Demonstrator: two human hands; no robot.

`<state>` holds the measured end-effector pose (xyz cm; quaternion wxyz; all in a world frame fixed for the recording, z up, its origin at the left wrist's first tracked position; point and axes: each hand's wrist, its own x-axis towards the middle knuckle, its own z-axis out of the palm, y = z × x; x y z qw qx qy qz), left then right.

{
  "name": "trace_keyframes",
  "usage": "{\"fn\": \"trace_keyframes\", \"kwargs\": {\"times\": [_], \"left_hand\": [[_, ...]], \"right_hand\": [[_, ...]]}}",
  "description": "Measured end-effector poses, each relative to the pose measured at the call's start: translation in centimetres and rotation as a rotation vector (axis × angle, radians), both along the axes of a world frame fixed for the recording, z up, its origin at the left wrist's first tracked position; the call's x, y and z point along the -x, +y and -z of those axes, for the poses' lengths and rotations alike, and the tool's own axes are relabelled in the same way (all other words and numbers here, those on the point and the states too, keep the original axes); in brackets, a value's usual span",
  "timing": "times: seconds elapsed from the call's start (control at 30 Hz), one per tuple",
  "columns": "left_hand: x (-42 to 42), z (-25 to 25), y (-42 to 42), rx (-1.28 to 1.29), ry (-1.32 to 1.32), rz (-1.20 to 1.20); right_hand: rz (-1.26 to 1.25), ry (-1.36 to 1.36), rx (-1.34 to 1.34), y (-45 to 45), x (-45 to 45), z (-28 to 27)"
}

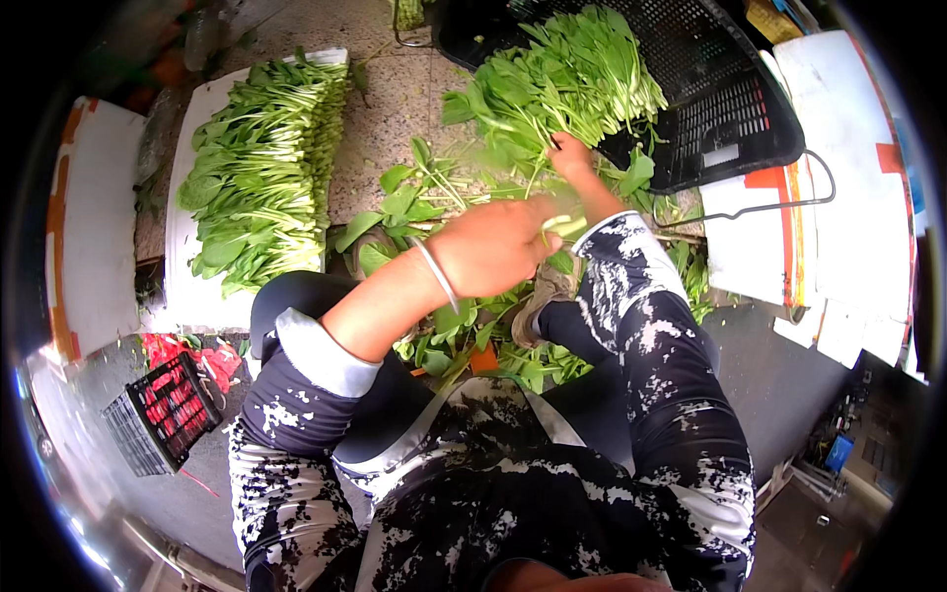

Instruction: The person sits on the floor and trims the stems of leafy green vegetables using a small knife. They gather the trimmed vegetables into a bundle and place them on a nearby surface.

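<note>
My left hand (496, 244), with a pale bangle at the wrist, is closed around cut leafy-green stems (566, 224) above the middle of the work area. Farther off, my right hand (571, 155) reaches to the near edge of a heap of leafy greens (570, 78) in a tipped black plastic crate (710, 133). A small dark bit shows at its fingers, too small to name; whether they grip a stem is unclear. Loose leaves and stems (414, 196) lie below and left of my hands. Neatly stacked greens (266, 177) rest on a white foam board (211, 96) to the left.
White foam boxes (851, 192) stand at the right, another foam box (96, 222) at the far left. A wire handle (762, 211) sticks out from the black crate. A small black basket (163, 414) and red plastic bags (218, 362) are on the lower-left floor. Trimmings surround my shoe (544, 311).
</note>
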<state>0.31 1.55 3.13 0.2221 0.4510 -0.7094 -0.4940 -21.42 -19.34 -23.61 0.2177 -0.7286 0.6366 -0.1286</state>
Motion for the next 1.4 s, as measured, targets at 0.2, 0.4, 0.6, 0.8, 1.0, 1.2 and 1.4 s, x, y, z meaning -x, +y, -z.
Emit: {"fn": "trace_keyframes", "kwargs": {"times": [0.2, 0.4, 0.6, 0.8, 1.0, 1.2, 1.4], "left_hand": [[-0.4, 1.7, -0.1, 0.091, -0.081, -0.011], [-2.1, 1.0, -1.6, 0.228, -0.448, -0.328], [-3.0, 1.0, -2.9, 0.318, -0.464, -0.409], [-1.5, 0.8, -2.0, -0.068, 0.105, -0.156], [-1.6, 0.8, -1.7, -0.248, 0.414, 0.026], [-1.6, 1.2, -2.2, -0.228, 0.311, -0.2], [-1.3, 2.5, -2.7, 0.002, 0.132, -0.437]], "right_hand": [[0.066, 0.054, -0.042, 1.8, -1.6, -5.2], [-0.267, 0.252, 0.095, 2.5, -0.5, -15.7], [-0.526, 0.109, 0.44, 9.7, 0.1, -27.0], [-0.511, -0.197, 0.464, 15.1, -0.3, -30.7], [-0.484, -0.403, 0.404, 15.3, -0.9, -29.7], [-0.168, -0.613, 0.506, 14.7, -1.3, -29.1], [0.078, -0.911, -0.739, 15.8, -1.9, -28.4]]}}
